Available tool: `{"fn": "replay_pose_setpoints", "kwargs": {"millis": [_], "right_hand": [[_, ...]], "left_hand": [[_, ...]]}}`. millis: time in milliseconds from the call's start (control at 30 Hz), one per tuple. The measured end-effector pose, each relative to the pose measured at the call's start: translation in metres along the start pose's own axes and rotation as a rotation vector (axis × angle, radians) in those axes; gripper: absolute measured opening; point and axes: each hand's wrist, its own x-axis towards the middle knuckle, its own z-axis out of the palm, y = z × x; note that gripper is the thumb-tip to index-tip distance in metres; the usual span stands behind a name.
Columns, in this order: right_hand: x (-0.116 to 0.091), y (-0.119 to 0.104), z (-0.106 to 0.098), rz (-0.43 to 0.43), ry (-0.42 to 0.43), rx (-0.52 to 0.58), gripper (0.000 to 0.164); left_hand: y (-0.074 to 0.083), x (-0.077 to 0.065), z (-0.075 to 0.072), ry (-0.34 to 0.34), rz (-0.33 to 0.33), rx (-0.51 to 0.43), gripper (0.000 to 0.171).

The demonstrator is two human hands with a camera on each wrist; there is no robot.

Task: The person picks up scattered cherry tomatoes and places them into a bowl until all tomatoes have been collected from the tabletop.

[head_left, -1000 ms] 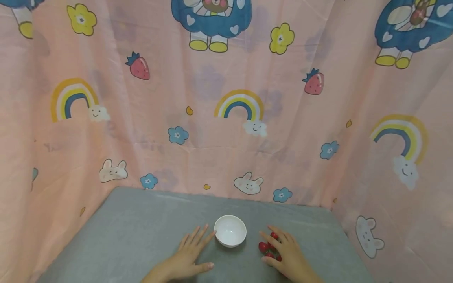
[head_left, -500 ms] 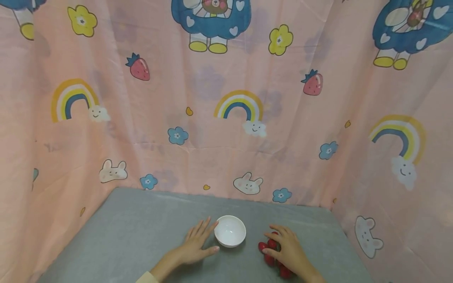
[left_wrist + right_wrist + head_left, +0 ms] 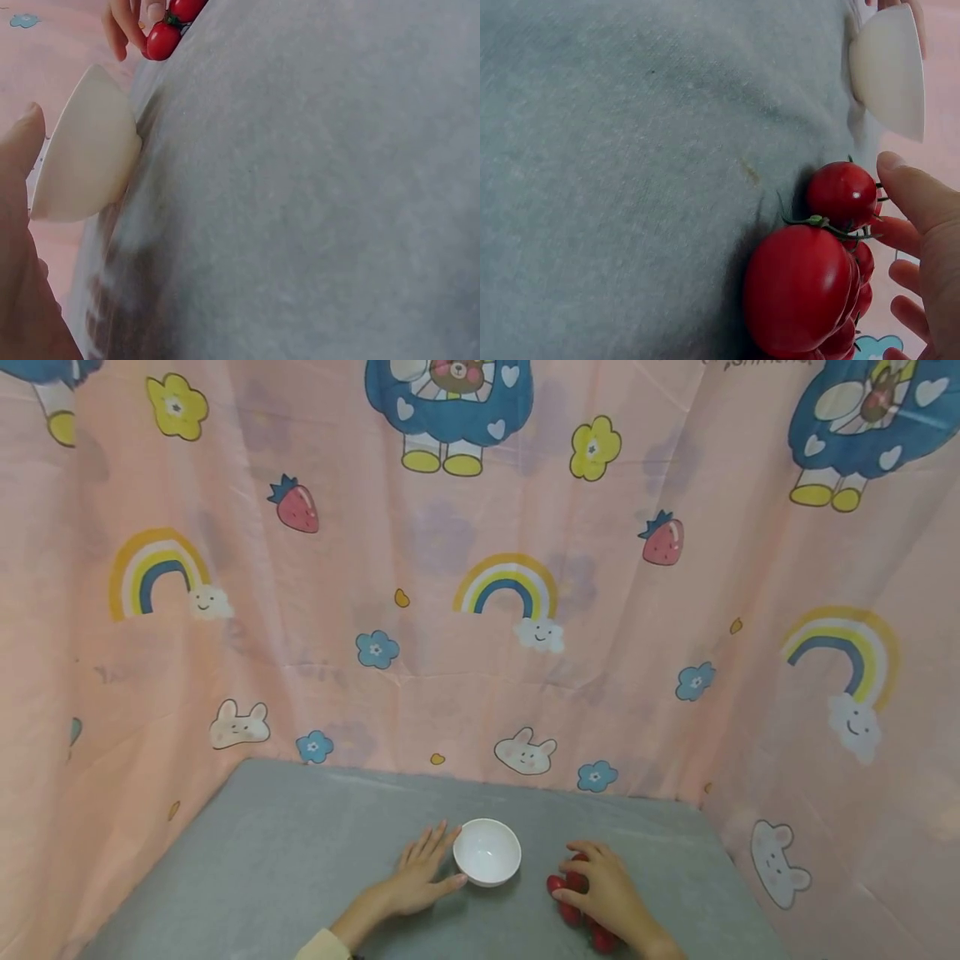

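A small white bowl [image 3: 487, 853] stands upright on the grey cloth. My left hand [image 3: 422, 875] is at its left side, fingers spread and straight, with the thumb and index fingertip at or very near the rim. To the right lies a cluster of red cherry tomatoes [image 3: 569, 914] with green stems. Over it my right hand [image 3: 607, 887] bends loosely, hiding part of the cluster. In the right wrist view, thumb and fingers stand apart around a small tomato [image 3: 841, 195], with no clear pinch. A larger-looking tomato [image 3: 799, 289] lies nearer that camera.
The grey cloth [image 3: 300, 843] covers the table. Behind it and along both sides hangs a pink curtain [image 3: 337, 568] printed with rainbows, flowers and strawberries.
My left hand has shifted right and forward to the bowl's side. My right hand has curled a little more, and the tomato cluster has spread toward me. The bowl stays put.
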Motion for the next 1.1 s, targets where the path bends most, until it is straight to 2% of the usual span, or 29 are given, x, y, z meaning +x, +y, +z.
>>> {"fn": "replay_pose_setpoints", "kwargs": {"millis": [367, 600, 1100], "right_hand": [[0.003, -0.004, 0.004, -0.036, -0.003, -0.023, 0.024], [0.005, -0.006, 0.007, 0.000, -0.022, -0.013, 0.021], [0.008, -0.006, 0.009, 0.013, -0.028, 0.007, 0.020]], "left_hand": [[0.002, 0.006, 0.002, 0.012, -0.003, 0.002, 0.081], [0.002, 0.009, 0.003, 0.017, -0.022, 0.004, 0.085], [0.000, 0.015, 0.005, 0.036, -0.041, -0.024, 0.083]]}}
